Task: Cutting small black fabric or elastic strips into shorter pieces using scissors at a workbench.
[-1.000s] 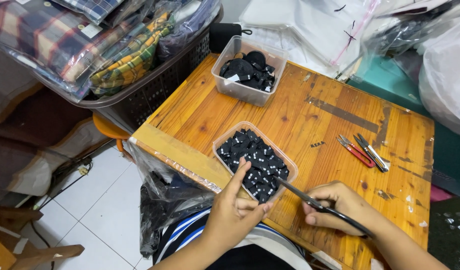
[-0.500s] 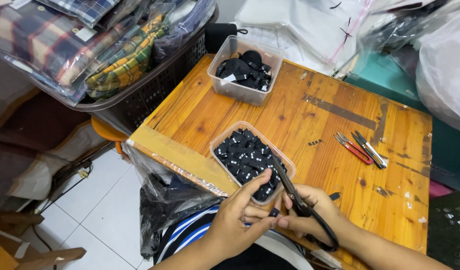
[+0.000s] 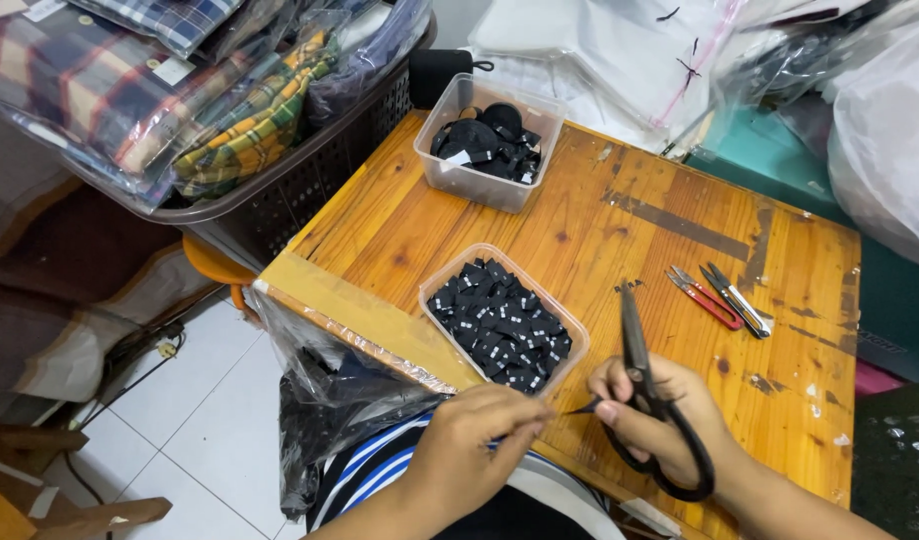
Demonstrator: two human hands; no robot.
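Black scissors (image 3: 648, 400) sit in the right hand (image 3: 660, 425), fingers thru the loops, blades pointing up over the wood table (image 3: 580, 220). Left hand (image 3: 475, 450) is pinched shut on a small dark bit, tip near the right hand. Clear tub of black pieces (image 3: 502, 318) sits just above both hands. Two snips (image 3: 720, 297) lie off to the right.

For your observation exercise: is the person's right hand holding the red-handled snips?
No: the right hand grips black scissors, while the red-handled snips lie untouched on the wooden table.
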